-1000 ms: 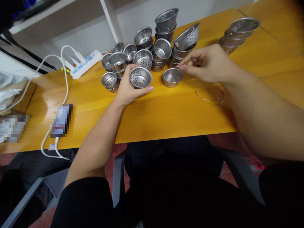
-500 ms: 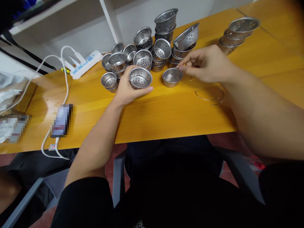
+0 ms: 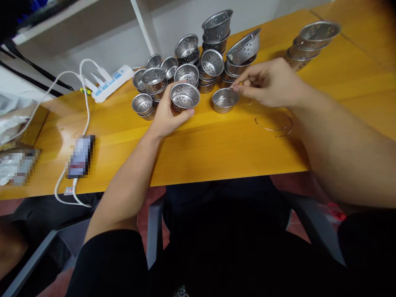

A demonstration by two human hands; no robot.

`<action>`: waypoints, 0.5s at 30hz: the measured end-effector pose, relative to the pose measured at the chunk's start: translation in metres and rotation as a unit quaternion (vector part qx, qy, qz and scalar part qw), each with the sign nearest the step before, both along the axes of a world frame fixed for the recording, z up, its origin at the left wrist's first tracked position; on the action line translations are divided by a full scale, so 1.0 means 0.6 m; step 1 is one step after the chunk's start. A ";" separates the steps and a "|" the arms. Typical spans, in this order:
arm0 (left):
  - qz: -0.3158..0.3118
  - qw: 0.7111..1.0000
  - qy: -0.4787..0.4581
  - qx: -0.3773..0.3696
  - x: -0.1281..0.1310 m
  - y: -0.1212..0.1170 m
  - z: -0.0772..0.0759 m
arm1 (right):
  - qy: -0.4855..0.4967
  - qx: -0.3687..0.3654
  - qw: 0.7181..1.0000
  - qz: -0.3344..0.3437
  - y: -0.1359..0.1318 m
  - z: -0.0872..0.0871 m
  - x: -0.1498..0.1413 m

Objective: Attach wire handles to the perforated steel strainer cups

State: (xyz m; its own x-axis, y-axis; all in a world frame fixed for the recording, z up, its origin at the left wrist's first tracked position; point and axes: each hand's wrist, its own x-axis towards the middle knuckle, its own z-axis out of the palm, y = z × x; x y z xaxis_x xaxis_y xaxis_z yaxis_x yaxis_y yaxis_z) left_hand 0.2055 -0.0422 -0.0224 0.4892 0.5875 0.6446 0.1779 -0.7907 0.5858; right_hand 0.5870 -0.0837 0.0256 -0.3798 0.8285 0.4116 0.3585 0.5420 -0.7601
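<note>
Gently, hold the cup [image 3: 185, 98] level at eleven o'clock, your left hand [image 3: 165, 115] curling its fingers round it, while your right hand [image 3: 272, 84] lightly pinches what seems a wire [image 3: 231, 87] by the dish [image 3: 224, 108] at one.

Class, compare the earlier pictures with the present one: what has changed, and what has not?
The left hand has moved its cup slightly away from the person, the thumb shifting left. A neighbour's bare limb has appeared at lower left. The right hand, low cup and phone stayed put.
</note>
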 end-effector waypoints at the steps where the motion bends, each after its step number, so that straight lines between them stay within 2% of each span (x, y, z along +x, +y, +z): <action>1: -0.008 1.000 -0.003 -0.001 0.001 0.000 0.001 | 0.000 0.000 1.000 0.001 0.001 -0.001 0.000; 11: 0.022 0.999 0.003 -0.034 0.003 -0.022 0.021 | -0.011 -0.013 1.000 -0.011 -0.007 0.007 -0.003; 15: 0.040 0.998 0.004 -0.043 0.002 -0.021 0.016 | -0.007 -0.012 1.000 -0.009 -0.008 0.007 -0.004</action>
